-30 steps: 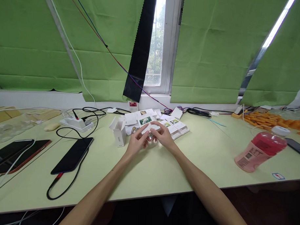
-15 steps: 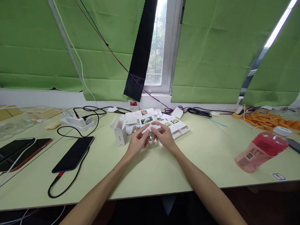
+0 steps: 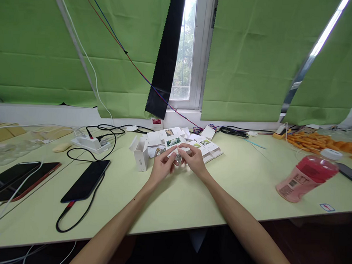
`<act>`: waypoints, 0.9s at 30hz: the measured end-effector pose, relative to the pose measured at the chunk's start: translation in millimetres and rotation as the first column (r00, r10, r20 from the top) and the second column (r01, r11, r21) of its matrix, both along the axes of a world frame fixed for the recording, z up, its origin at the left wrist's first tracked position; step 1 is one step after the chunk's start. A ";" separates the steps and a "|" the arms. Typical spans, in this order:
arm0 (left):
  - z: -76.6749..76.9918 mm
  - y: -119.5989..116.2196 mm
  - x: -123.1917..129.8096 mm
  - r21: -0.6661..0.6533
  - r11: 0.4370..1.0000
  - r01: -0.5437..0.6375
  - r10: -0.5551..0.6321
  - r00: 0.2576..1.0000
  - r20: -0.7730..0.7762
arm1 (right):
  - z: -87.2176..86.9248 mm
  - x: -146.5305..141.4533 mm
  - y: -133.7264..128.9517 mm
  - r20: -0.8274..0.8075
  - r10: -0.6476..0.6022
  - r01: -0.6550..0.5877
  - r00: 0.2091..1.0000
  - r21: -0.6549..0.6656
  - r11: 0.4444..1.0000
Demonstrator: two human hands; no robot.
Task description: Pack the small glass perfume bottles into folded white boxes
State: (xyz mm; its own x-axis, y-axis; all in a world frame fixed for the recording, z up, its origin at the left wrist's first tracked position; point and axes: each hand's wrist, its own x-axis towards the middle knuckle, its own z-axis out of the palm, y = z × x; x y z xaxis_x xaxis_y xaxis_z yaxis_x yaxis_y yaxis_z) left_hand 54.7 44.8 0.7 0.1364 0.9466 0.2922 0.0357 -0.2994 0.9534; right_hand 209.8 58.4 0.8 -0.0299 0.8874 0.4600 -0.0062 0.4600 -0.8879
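Note:
My left hand (image 3: 161,165) and my right hand (image 3: 194,159) meet over the middle of the table. Between them they grip a small clear glass bottle (image 3: 178,159), its upper part largely covered by my fingers and thumbs. Both thumbs press close together near its top. Just left of my left fingers lies another small glass item (image 3: 158,151) with a gold-coloured part. An open white box (image 3: 141,156) stands upright further left, flaps raised. Behind my hands is a heap of white cartons (image 3: 208,145), some printed with flower pictures.
A pink drink bottle (image 3: 307,175) stands at right, near a pile of orange pieces (image 3: 317,140). To the left lie a phone (image 3: 86,181) on a cable, more phones (image 3: 15,176) and a white power strip (image 3: 91,143). Cables (image 3: 233,131) run along the back wall.
My fingers have shifted slightly around the bottle, with the right fingertips a little lower. Everything else stays in place.

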 end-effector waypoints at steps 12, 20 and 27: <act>-0.5 1.1 -0.7 -0.010 1.000 -0.016 0.016 1.000 0.010 | -4.3 0.3 2.3 0.022 0.024 -0.024 0.999 0.006 1.000; -1.4 1.0 -1.4 0.003 1.000 -0.019 0.019 1.000 0.001 | -4.4 1.5 1.9 0.012 0.027 -0.027 1.000 0.000 1.000; -2.0 0.9 -1.0 0.008 1.000 -0.013 0.013 1.000 -0.002 | -4.2 2.7 2.8 0.018 0.039 -0.039 0.999 0.001 0.999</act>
State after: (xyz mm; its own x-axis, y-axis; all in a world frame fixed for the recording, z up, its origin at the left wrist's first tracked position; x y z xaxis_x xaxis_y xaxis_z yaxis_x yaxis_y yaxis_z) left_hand 53.8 45.7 -1.3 0.1249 0.9460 0.2990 0.0419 -0.3061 0.9511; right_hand 212.5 61.3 -3.4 -0.0730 0.8849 0.4600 -0.0082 0.4607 -0.8875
